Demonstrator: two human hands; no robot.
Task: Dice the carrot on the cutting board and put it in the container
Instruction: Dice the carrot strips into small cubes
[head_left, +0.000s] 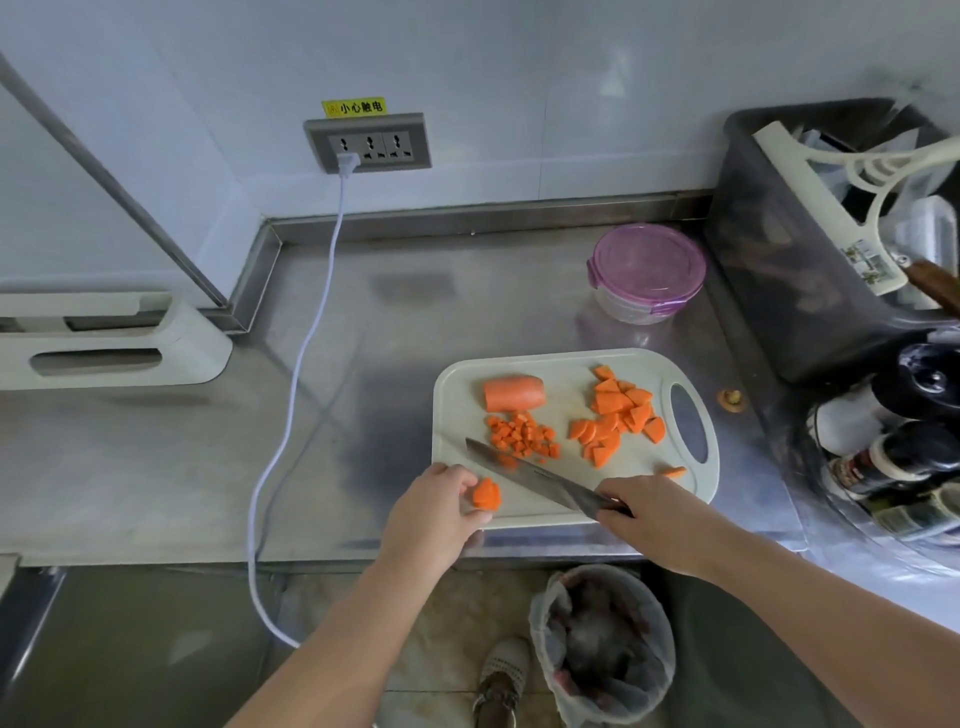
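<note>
A white cutting board (550, 364) lies on the steel counter. On it are a whole carrot stub (514, 393), a heap of small dice (522, 435) and a pile of larger half-round slices (618, 421). My left hand (436, 512) pinches a stack of carrot slices (487, 493) at the board's near left corner. My right hand (660, 512) grips the handle of a knife (530, 475); its blade lies flat across the board, pointing left toward the dice. The round container (647, 273) with a purple lid on it stands behind the board.
A white power cord (291, 395) runs from the wall socket across the counter and over its front edge. A dark bin of utensils (800, 244) and bottles (883, 447) crowd the right side. A white appliance (104, 338) sits at the left. A lined waste bin (602, 644) stands on the floor below.
</note>
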